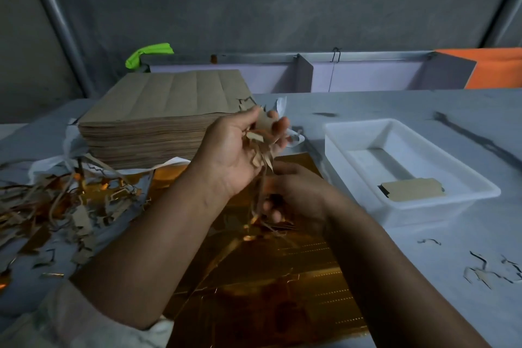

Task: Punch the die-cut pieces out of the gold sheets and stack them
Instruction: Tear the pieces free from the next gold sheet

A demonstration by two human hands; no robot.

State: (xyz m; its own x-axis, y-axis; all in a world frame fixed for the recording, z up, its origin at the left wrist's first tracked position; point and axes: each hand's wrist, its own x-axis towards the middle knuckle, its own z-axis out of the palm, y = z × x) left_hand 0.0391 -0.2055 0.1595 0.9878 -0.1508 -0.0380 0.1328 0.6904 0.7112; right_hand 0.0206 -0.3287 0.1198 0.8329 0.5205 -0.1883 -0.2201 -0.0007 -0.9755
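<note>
Gold sheet point(282, 277) glossy foil; stacked sheets point(158, 121) matt brown card; tray point(440, 206) smooth white plastic.

A single wide-angle view from the person's head looks forward and down, close over the gold sheet point(282, 291) on the grey table point(423, 110). A white tray point(353, 133) lies right, a brown sheet stack point(169, 99) far left.

a bright green cloth point(149, 54) lies well beyond the left hand point(237, 150), up and to its left. an orange sheet point(497, 66) sits far off to that hand's right, past grey metal dividers point(306, 72). a metal pole point(56, 22) slants at the far left.
</note>
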